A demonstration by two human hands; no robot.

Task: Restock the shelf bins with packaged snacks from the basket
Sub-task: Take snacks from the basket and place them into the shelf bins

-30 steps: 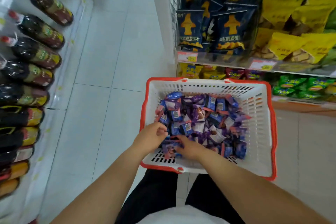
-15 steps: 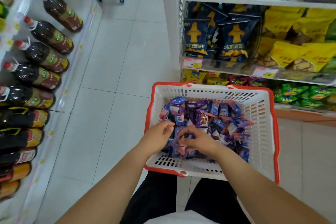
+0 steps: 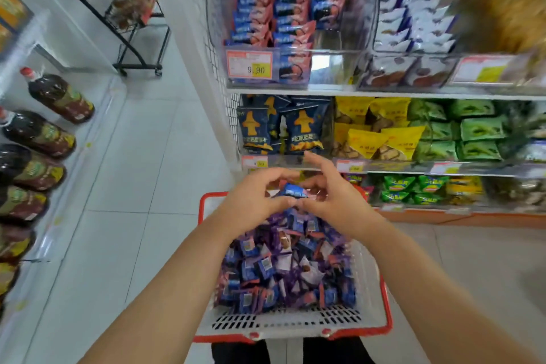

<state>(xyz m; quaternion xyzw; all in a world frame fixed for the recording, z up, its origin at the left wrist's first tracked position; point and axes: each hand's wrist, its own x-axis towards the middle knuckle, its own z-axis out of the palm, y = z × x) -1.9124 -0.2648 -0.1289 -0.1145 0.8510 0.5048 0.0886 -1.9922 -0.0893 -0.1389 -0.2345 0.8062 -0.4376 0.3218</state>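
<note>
While lifted clear of the basket [image 3: 291, 325], both hands [image 3: 295, 201] now pinching snack packets [image 3: 292, 192], bound for bins [image 3: 292, 68].

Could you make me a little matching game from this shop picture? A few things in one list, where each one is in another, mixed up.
Things:
1. blue packet
2. basket
3. dark bottles
4. 9.90 price tag

Places:
A. on the front of the top clear bin
B. lined up along the left side
C. held between both hands
D. below the arms, full of snacks

Pairs: 1-C, 2-D, 3-B, 4-A
</note>
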